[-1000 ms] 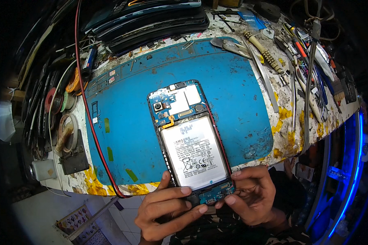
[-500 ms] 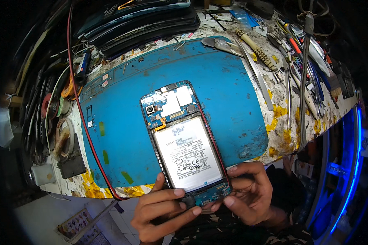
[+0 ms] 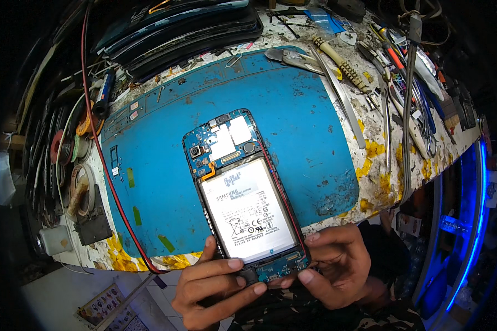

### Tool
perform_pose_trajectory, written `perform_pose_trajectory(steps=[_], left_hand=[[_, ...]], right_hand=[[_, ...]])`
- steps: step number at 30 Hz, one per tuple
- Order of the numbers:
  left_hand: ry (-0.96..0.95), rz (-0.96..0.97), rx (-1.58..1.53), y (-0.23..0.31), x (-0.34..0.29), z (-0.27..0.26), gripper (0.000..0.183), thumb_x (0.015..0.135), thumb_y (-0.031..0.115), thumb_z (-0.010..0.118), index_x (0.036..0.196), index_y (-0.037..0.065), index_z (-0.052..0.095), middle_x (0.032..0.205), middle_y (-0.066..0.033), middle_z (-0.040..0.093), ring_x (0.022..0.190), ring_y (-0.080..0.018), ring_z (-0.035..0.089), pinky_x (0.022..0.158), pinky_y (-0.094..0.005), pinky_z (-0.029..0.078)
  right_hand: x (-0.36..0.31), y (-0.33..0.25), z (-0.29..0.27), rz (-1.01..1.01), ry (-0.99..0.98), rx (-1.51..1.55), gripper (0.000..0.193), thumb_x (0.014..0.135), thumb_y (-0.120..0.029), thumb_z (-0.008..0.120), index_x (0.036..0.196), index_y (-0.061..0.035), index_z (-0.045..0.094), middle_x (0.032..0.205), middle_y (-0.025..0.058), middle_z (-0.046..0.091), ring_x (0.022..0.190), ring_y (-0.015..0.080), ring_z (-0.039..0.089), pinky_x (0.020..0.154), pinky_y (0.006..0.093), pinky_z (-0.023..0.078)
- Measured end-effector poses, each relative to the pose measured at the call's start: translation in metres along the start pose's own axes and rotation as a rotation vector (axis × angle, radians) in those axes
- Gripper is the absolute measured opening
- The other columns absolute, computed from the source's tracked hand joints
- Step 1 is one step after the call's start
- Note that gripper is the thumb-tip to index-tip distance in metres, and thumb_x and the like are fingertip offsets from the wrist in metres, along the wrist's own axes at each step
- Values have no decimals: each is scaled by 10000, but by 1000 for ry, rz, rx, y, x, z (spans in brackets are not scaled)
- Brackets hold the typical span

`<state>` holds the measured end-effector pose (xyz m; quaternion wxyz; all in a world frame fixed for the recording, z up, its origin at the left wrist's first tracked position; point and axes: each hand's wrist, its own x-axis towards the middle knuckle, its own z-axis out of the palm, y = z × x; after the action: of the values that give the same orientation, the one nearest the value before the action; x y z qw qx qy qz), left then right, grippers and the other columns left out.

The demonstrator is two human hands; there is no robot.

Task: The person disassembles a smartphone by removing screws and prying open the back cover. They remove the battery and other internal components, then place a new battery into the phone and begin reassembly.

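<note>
An opened smartphone [image 3: 243, 193] without its back cover is held above the near edge of the blue mat [image 3: 154, 138]. Its white battery [image 3: 249, 212] fills the middle. At the far end lie the blue circuit board with metal shields and a camera module [image 3: 196, 150]; a smaller blue board [image 3: 281, 267] sits at the near end. My left hand [image 3: 212, 287] is closed on the lower left corner, fingers over the edge. Gripping the lower right edge is my right hand [image 3: 337, 262], thumb at the corner and index finger against the side.
Tweezers [image 3: 339, 105], a cream-handled tool [image 3: 342, 63] and many other hand tools lie along the right. Stacked dark panels [image 3: 188, 38] stand at the back. A red-black cable [image 3: 102, 160] crosses the left side, near tape rolls [image 3: 83, 190]. A blue light strip [image 3: 477, 220] glows at right.
The view has shifted slightly, so the mat and tools appear a little further left. Both hands keep their hold on the phone, which is tilted slightly differently.
</note>
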<state>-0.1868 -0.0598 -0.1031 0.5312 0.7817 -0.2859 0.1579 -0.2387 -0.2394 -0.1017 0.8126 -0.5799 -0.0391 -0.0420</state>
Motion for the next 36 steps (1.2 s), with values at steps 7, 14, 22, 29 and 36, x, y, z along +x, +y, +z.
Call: perform_pose_trajectory(steps=[7,14,22,29,36], left_hand=[[0,50,-2,-5,-1,-1,184,557,101,798,624,162,638,737,-26,489,846,-182,590,1041,-530,440],[-10,59,-7,-7,-1,-4,161,533,108,795,627,152,671,718,-29,490,849,-189,592,1042,-540,435],[-2,43,-23,-6,-2,-3,158,535,102,796,630,150,679,708,-27,490,841,-185,590,1048,-535,430],[6,38,-2,-6,-2,-2,162,566,95,794,613,163,655,725,-27,495,835,-182,592,1041,-527,441],[12,10,1,-2,-1,0,183,617,97,780,582,183,622,730,-13,490,831,-162,593,1041,-498,451]], right_hand=[[-2,5,-1,-67,-4,46,440,896,88,540,1267,110,305,1086,287,612,968,263,679,821,317,584],[0,6,-1,-75,-15,31,446,903,71,537,1281,107,303,1060,282,631,969,272,681,829,324,577],[-2,7,0,-72,-1,61,441,905,61,542,1277,113,311,1054,279,638,966,261,682,827,331,575],[-1,6,1,-74,4,64,445,889,90,544,1269,118,313,1070,288,623,961,264,684,815,329,581],[-4,6,4,-53,53,51,451,858,144,546,1243,125,312,1061,283,614,951,270,686,801,312,584]])
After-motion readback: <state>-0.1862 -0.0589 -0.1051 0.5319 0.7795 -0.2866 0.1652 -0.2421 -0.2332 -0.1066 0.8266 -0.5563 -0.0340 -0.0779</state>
